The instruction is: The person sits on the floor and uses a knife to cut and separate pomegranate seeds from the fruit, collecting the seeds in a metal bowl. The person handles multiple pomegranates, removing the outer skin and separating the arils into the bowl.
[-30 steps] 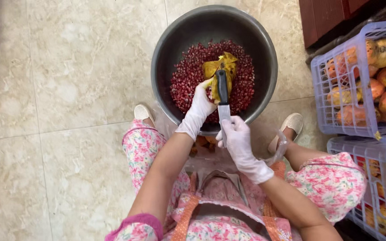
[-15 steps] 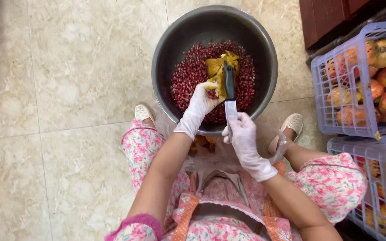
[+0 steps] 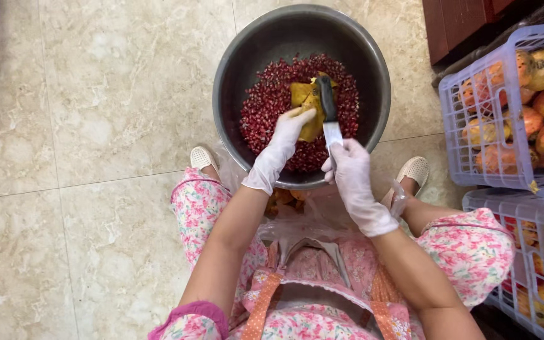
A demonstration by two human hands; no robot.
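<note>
Gloved left hand (image 3: 288,129) pinches yellow pomegranate piece (image 3: 306,104) over centre of grey metal bowl (image 3: 234,56) of red seeds (image 3: 269,101). Gloved right hand (image 3: 347,167), fingers closed round knife (image 3: 328,116) blade, dark handle resting on fruit. Lilac crates (image 3: 473,119) of pomegranates right.

Bare tile floor (image 3: 83,126) wide open left of metal basin (image 3: 234,56). Right side crowded: two lavender crates (image 3: 473,151) of fruit, dark cabinet (image 3: 454,25) behind them (narrow gap to basin). Knees and white slippers (image 3: 204,156) flank the basin's near rim.
</note>
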